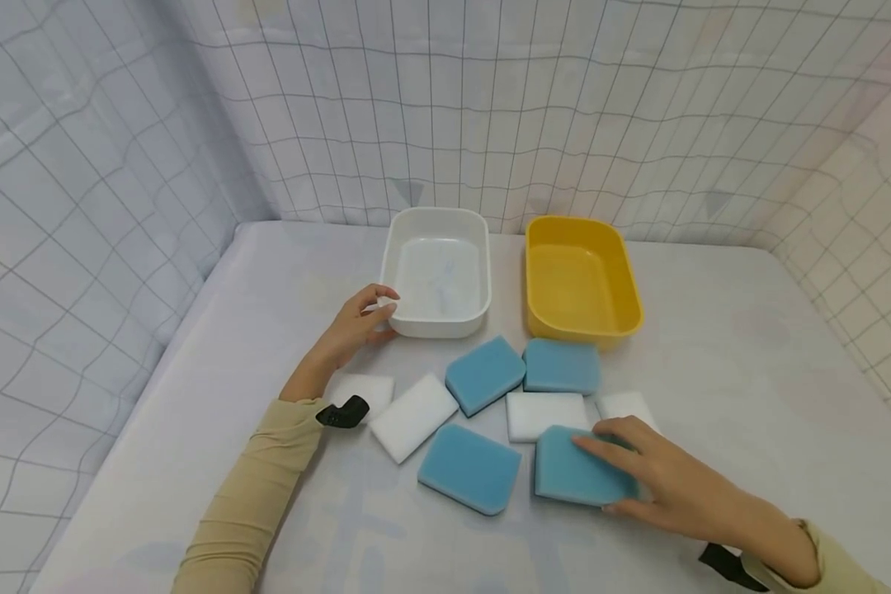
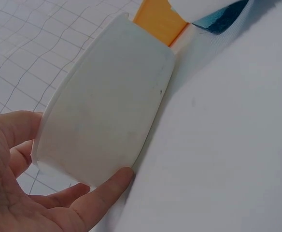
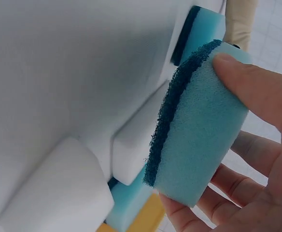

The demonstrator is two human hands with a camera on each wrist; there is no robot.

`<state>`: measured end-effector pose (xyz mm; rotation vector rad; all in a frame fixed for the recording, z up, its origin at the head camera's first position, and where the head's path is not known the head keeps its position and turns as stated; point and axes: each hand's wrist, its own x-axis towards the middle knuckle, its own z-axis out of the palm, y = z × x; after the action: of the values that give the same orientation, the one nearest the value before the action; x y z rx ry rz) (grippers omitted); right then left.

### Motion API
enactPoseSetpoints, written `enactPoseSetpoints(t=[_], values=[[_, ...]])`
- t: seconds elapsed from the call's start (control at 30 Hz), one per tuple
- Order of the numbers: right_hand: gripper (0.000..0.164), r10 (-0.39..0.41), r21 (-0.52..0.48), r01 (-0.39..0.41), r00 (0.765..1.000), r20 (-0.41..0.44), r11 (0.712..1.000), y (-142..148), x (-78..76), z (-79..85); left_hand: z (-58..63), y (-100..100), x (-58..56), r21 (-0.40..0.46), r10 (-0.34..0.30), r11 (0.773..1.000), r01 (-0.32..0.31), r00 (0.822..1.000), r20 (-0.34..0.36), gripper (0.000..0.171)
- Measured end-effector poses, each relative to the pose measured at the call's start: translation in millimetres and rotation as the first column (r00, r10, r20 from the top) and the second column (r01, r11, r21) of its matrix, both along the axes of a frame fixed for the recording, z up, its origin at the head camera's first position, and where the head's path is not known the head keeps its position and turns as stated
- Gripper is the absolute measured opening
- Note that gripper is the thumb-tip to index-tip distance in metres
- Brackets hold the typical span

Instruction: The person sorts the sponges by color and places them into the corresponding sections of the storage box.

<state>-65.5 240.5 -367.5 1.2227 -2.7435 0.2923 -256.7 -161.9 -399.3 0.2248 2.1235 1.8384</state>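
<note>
At the near left corner of a white plastic basin (image 1: 436, 276), my left hand (image 1: 352, 326) grips the rim and side wall. In the left wrist view its fingers (image 2: 105, 195) reach round the basin's outer wall (image 2: 107, 96). My right hand (image 1: 664, 474) holds a blue sponge (image 1: 572, 478) between thumb and fingers. The right wrist view shows this sponge (image 3: 199, 125) with a dark scouring layer on one face; whether it touches the table is unclear. Left of it on the table lies another blue sponge (image 1: 469, 469), and just behind it a white sponge block (image 1: 545, 415).
A yellow basin (image 1: 575, 280) stands right of the white one. Two blue sponges (image 1: 486, 375) lie in front of the basins. More white blocks (image 1: 414, 418) lie near my left forearm, and one (image 1: 624, 404) is partly behind my right hand. Gridded curtains (image 1: 490, 115) surround the table.
</note>
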Motion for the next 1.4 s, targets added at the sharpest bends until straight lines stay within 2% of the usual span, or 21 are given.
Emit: enactPoseSetpoints(t=[0.37,0.93,1.13,1.4], values=[[0.072,0.011,0.006,-0.011,0.999,-0.037,1.0,1,-10.6,6.7,-2.3,1,0.7,0.007,-0.001,1.0,0.001,1.0,0.002,0.031],[0.063,0.033,-0.063,-0.036,0.998,-0.048,0.997,-2,-35.3,19.2,-6.0,7,-2.2,0.023,-0.014,1.0,0.014,1.0,-0.011,0.035],[0.06,0.063,-0.11,-0.07,0.996,-0.064,0.991,-6,-45.0,19.3,-5.4,6,-2.5,0.023,-0.011,1.0,0.011,1.0,-0.016,0.037],[0.062,0.082,-0.153,-0.098,0.991,-0.109,0.983,-17,-61.5,15.4,-2.8,0,-1.3,-0.017,0.005,1.0,-0.006,1.0,-0.018,0.037]])
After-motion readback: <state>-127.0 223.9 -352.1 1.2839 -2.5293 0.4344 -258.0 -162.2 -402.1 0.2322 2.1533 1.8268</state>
